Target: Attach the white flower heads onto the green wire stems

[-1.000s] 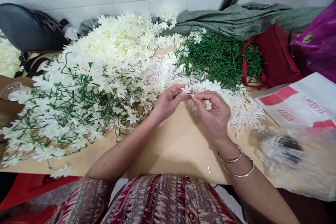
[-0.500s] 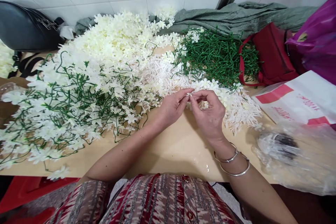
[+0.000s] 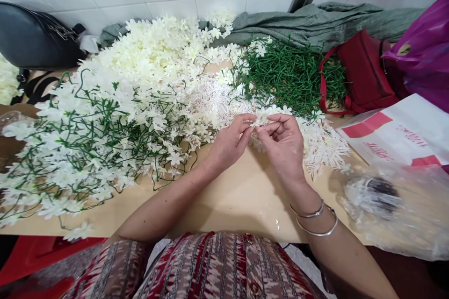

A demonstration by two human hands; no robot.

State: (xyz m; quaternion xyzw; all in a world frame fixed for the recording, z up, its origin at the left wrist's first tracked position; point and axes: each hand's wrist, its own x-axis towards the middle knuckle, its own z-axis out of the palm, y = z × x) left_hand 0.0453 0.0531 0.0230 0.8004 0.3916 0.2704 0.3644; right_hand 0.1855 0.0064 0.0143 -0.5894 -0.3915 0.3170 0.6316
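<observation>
My left hand (image 3: 232, 142) and my right hand (image 3: 285, 149) meet over the table's middle, fingertips almost touching. Thumb and forefinger of the left are pinched on a small white artificial-flower piece (image 3: 251, 124); its exact shape is mostly covered. The right hand's thumb and finger close at the same piece, the other fingers curled. Just behind the hands spreads a pile of thin white sprigs (image 3: 212, 96). Loose white blossoms (image 3: 154, 49) are heaped farther back. To the left lie white flowers on green stems (image 3: 115, 126), and bare green stems (image 3: 287, 74) lie behind my right hand.
A black bag (image 3: 38, 37) stands at the back left. On the right are a red bag (image 3: 365, 72), a purple plastic bag (image 3: 421, 56), a white-and-red paper bag (image 3: 396, 126) and a clear plastic bag (image 3: 403, 215). Grey-green cloth (image 3: 301, 23) runs along the tiled wall.
My right hand has shifted slightly right, and its fingers have fanned a little. The left hand stays nearly in place, its forefinger slightly raised. The piles look unchanged.
</observation>
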